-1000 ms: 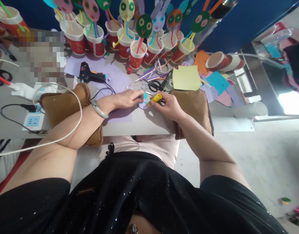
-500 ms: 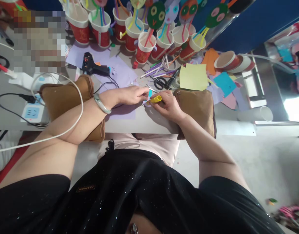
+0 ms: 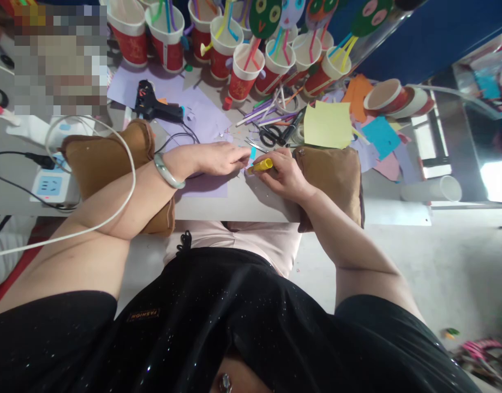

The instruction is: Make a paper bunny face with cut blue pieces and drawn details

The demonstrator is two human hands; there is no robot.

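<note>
My right hand (image 3: 284, 173) is closed around a yellow marker (image 3: 262, 166), which is tilted, its hollow rear end towards me and its tip low at the table. Facing it, my left hand (image 3: 224, 159) rests on the tabletop, its fingertips pinched down on a small piece of light purple paper (image 3: 246, 171), mostly hidden by the fingers. Just beyond both hands lies a small blue piece of paper (image 3: 252, 153). Black-handled scissors (image 3: 271, 135) lie behind my right hand. Under my left wrist is a larger purple sheet (image 3: 205, 188).
Red-and-white paper cups (image 3: 243, 82) with straws and paper faces line the back. A black glue gun (image 3: 156, 106) lies at the left on purple paper. Brown cushions (image 3: 330, 183) flank my hands. A white cable (image 3: 133, 174) loops over my left forearm. Yellow paper (image 3: 328, 125) lies right.
The view has shifted slightly, so the cups sit a little higher in it. Both hands stay in nearly the same place, with the marker still held in my right hand.
</note>
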